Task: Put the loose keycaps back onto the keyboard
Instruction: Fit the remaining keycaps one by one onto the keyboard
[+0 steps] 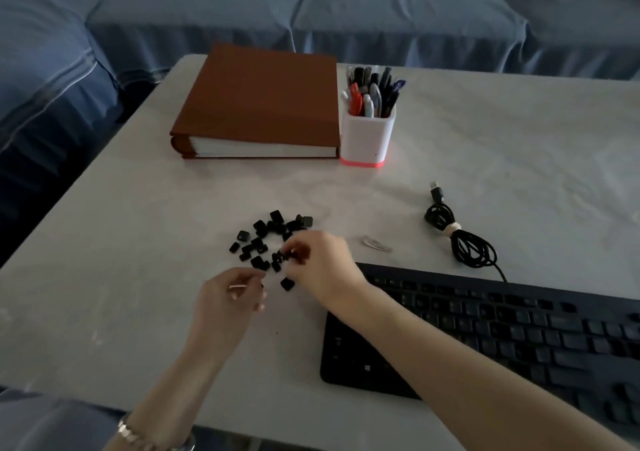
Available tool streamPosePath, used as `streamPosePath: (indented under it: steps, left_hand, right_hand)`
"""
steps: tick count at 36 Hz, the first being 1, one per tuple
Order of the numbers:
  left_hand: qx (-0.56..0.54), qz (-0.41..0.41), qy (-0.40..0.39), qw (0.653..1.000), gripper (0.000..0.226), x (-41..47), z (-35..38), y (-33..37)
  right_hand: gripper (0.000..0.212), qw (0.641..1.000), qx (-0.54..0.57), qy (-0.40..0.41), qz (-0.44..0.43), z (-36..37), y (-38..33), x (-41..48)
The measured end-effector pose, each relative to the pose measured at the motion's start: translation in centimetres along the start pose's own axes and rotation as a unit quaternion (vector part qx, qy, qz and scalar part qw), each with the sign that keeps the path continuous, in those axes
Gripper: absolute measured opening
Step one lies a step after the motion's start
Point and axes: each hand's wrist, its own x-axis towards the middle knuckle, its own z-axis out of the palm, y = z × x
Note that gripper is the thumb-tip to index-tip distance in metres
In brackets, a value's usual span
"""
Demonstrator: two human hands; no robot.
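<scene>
Right hand (322, 260) pinching keycap (293, 253), black keycaps (263, 239) (scattered)

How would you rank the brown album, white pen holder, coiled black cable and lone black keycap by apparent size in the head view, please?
1. Brown album
2. White pen holder and coiled black cable: look alike, unranked
3. Lone black keycap

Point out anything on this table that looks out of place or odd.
The loose keycaps lie scattered on the table instead of sitting on the keyboard, whose left end seems to show bare, capless patches. Its cable is bundled, and the USB plug lies unplugged on the table.
</scene>
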Motion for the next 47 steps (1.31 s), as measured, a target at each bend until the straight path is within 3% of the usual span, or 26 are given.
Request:
streamPosePath:
  steps: [2, 5, 7, 9, 16, 20, 26, 31, 34, 38, 47]
  left_hand:
    - [-0.031, -0.010, -0.006, 0.999, 0.024, -0.5, 0.2, 0.8]
    - [-0.056, -0.007, -0.034, 0.998, 0.018, -1.3, 1.0, 2.3]
    - [-0.091, 0.003, -0.049, 0.995, 0.019, -1.8, 1.6, 3.3]
    - [-0.139, 0.016, -0.064, 0.988, 0.019, -2.4, 2.3, 4.4]
    - [-0.196, 0.080, -0.126, 0.969, 0.016, -4.8, 4.3, 7.6]
    - [-0.188, 0.106, -0.164, 0.963, 0.019, -5.9, 5.4, 8.6]
    - [-0.095, 0.143, -0.198, 0.965, 0.037, -6.4, 6.5, 8.6]
    - [-0.070, 0.123, -0.253, 0.957, 0.025, -6.8, 7.1, 8.7]
    - [-0.038, 0.180, -0.243, 0.952, 0.008, -7.0, 7.2, 8.9]
    - [-0.025, 0.236, -0.214, 0.948, 0.019, -6.7, 7.4, 8.5]
    - [-0.036, 0.262, -0.212, 0.941, 0.031, -6.9, 8.0, 7.9]
  right_hand:
    - [0.018, 0.965, 0.253, -0.003, 0.062, -1.4, -0.3, -1.0]
    - [0.016, 0.806, 0.570, -0.041, 0.152, -3.9, -0.2, -2.3]
    - [0.017, 0.750, 0.636, -0.040, 0.177, -5.3, 0.4, -3.5]
    - [0.019, 0.735, 0.651, -0.031, 0.185, -6.4, 1.0, -4.8]
    - [0.013, 0.812, 0.569, 0.021, 0.132, -8.5, 3.2, -8.9]
    - [0.021, 0.843, 0.526, 0.058, 0.094, -9.0, 3.8, -10.5]
    - [0.029, 0.856, 0.508, 0.060, 0.073, -9.0, 4.7, -11.7]
    - [0.030, 0.860, 0.502, 0.059, 0.064, -9.0, 5.2, -12.1]
    - [0.029, 0.860, 0.504, 0.056, 0.058, -9.0, 5.3, -12.3]
    - [0.026, 0.870, 0.488, 0.061, 0.049, -9.0, 5.5, -12.6]
    - [0.024, 0.899, 0.429, 0.083, 0.033, -9.1, 6.3, -13.3]
